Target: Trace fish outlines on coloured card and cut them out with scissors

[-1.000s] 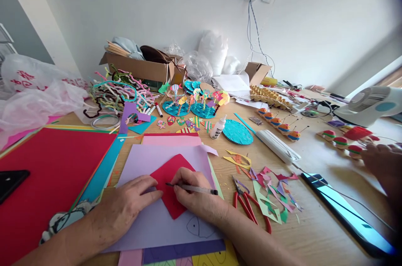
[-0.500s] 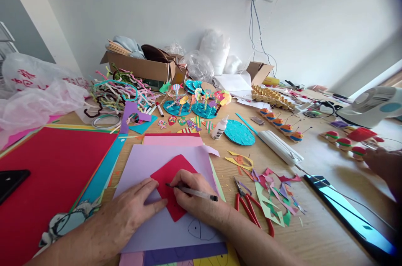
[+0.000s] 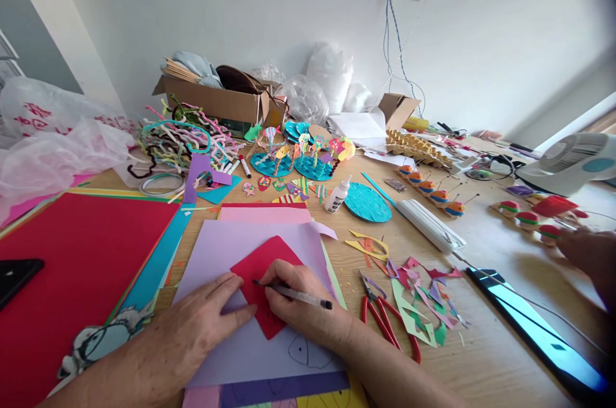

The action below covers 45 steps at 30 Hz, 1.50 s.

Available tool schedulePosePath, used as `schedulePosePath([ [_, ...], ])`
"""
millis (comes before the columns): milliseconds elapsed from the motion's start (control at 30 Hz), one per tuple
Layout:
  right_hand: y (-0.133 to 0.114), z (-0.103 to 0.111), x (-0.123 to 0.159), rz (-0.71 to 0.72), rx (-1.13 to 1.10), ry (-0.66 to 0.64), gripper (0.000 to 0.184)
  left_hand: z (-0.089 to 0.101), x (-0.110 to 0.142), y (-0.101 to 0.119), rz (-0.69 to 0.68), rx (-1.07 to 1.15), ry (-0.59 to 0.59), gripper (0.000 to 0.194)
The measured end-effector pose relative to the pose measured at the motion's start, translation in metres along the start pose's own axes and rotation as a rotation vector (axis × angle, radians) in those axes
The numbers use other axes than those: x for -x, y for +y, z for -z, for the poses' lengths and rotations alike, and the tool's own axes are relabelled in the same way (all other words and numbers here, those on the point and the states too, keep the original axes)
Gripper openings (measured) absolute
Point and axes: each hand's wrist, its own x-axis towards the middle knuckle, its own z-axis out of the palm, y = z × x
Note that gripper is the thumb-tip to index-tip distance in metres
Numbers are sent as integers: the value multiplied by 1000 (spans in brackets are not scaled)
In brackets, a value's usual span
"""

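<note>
Red paper piece (image 3: 262,280): lies on the lilac sheet (image 3: 250,344), near its middle, one corner pointing toward the person.
Left hand (image 3: 205,318): flat on the lilac sheet, fingers spread open, fingertips pressing the left edge of the red paper piece.
Right hand (image 3: 301,305): fingers closed around a pen (image 3: 293,293), tip on the red paper piece.
Pen: lies nearly level, pointing left.
Red-handled scissors (image 3: 385,321): on the wooden table (image 3: 481,357), just right of the lilac sheet.
Paper scraps (image 3: 418,299): right of the scissors.
Another person's hand (image 3: 590,254): well right of the lilac sheet, at the frame's edge.
</note>
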Motion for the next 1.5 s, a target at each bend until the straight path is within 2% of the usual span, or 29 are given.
schedulePosePath([
  [100,0,0,0,-4,3,3,16,-6,4,0,-45,-51,9,56],
  [233,1,1,2,-28,-9,14,15,-15,11,1,28,-59,-49,62],
  [333,3,2,4,-46,-54,-2,15,-17,14,1,31,-66,-76,63],
  [567,1,7,5,-109,-124,-33,14,-18,11,1,13,-75,70,65],
  [667,-1,8,6,-105,-129,-34,14,-13,6,2,-25,-107,91,63],
  [767,-1,8,6,-74,-162,10,15,-8,4,2,-58,-107,62,60],
  [867,-1,7,5,-44,-185,50,14,-8,6,2,-28,-101,44,58],
  [1067,-1,1,1,-59,-111,10,15,-12,10,2,-15,-98,-32,62],
  [1333,2,-1,0,-48,-83,2,13,4,4,6,-3,-110,-47,60],
  [1500,1,-1,-1,-38,-37,-3,14,-7,7,2,-15,-80,-37,57],
])
